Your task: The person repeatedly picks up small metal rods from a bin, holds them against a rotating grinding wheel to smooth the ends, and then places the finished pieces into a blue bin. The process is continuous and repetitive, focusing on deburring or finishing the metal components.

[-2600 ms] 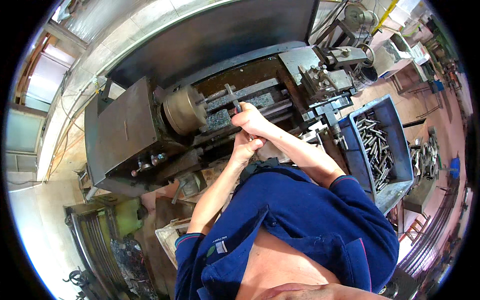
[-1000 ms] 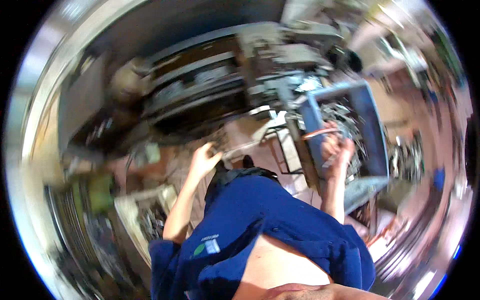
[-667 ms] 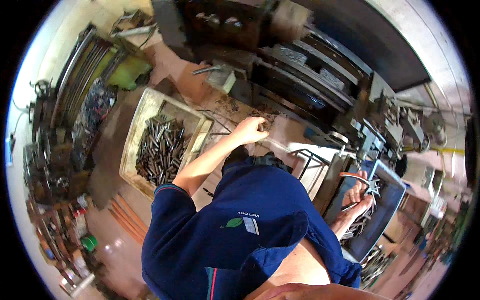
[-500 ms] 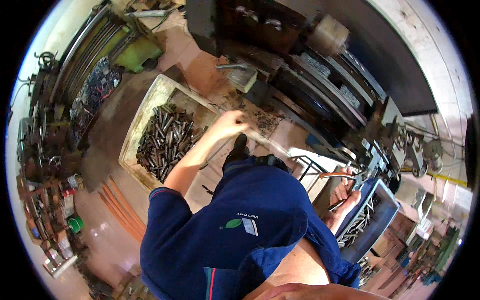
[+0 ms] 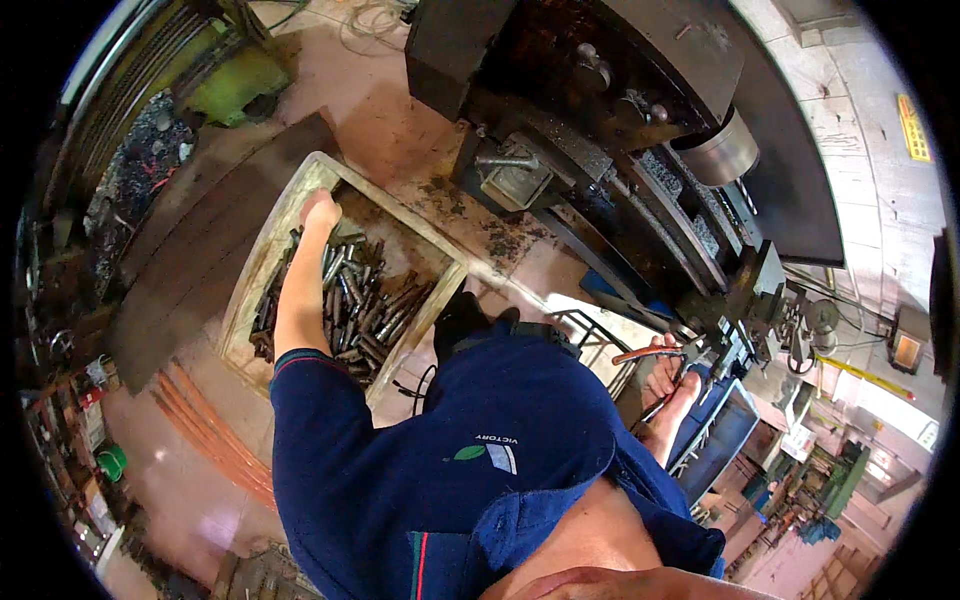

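Pinkish floor spread beneath the workshop, its left edge crowded by a small green bucket and, farther off, a green machine. Orange bars lay flat beside a dark mat, low enough, I judged, to leave the arm free above them. Next came the pale crate, probably set there to suit the left arm; dark metal parts were heaped loosely inside it. The left hand was at the crate's far left end, its forearm passing over the heap. Its fingers were hidden—I could not tell whether they were spread or pinching a part. A thin black cable lay just beside the crate's right side. Ahead stood the lathe, with a black frame in the way between it and the person. Farther right, the right hand had its fingers curled round orange-handled pliers—held well apart from the crate, perhaps so the left could work alone. Close by that hand, the blue bin held bright metal pieces, partly hidden by the hand and sleeve.
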### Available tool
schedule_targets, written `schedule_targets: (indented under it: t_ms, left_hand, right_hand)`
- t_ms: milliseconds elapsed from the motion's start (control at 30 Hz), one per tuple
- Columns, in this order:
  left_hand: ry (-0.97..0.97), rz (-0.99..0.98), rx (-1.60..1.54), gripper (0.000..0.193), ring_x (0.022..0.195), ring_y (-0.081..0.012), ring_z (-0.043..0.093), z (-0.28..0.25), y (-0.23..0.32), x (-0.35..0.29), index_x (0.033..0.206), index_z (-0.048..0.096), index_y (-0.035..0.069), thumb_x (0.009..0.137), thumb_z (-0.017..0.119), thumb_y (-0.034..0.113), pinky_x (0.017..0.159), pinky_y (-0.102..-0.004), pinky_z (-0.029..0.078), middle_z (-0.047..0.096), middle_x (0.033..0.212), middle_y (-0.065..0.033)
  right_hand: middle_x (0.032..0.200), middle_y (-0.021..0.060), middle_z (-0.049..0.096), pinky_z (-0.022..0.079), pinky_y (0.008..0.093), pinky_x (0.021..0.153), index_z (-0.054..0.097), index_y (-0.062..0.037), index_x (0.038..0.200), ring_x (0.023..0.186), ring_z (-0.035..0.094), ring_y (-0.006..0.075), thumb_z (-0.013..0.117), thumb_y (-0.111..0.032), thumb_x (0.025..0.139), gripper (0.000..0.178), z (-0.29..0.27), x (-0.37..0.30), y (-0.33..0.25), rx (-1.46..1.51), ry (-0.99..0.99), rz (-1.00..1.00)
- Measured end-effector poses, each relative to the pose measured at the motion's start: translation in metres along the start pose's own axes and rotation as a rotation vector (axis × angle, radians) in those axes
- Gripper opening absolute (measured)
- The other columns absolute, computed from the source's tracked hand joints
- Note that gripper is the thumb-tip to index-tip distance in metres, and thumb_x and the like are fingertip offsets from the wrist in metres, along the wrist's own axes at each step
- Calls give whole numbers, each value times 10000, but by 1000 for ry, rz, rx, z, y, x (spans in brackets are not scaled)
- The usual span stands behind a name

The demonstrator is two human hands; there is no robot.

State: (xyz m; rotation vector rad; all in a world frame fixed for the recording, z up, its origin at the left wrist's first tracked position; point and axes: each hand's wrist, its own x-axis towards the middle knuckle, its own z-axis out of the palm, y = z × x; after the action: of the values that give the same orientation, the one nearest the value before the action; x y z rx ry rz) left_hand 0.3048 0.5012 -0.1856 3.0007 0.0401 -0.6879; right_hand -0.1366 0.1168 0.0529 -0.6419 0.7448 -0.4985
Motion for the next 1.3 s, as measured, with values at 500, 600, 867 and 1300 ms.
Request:
schedule_targets:
  t_ms: [500, 600, 867, 1300]
  left_hand:
    - [-182, 94, 271, 262, 931, -273, 601, -1, 13, 3, 1004, 605, 53, 759, 617, 145, 735, -381, 509, 628, 983, -119]
    - [-136, 100, 254, 284, 942, -278, 599, 3, 11, 6, 1000, 611, 56, 748, 640, 184, 749, -392, 503, 628, 994, -125]
    - [85, 152, -314, 344, 676, -251, 630, -21, -22, -46, 824, 636, -33, 751, 592, 301, 631, -364, 492, 632, 739, -135]
    - [-728, 490, -1616, 151, 451, -162, 462, -129, 164, -278, 802, 531, -12, 795, 577, 132, 399, -309, 419, 480, 599, -62]
  right_hand:
    - [1102, 247, 522, 299, 159, 402, 411, 91, 1183, 457, 330, 34, 548, -349, 771, 618, 7, -7, 16, 47, 38, 86]
    - [1082, 242, 530, 295, 167, 399, 420, 95, 1167, 452, 337, 43, 551, -300, 750, 590, 3, -10, 14, 54, 107, 125]
    - [1144, 202, 521, 275, 165, 421, 465, 23, 1129, 462, 308, 36, 569, -320, 759, 516, -35, -13, 14, 16, -53, 119]
    - [949, 125, 594, 405, 231, 557, 487, 34, 1117, 624, 509, 106, 498, -54, 651, 474, 28, 14, -7, -695, -423, 98]
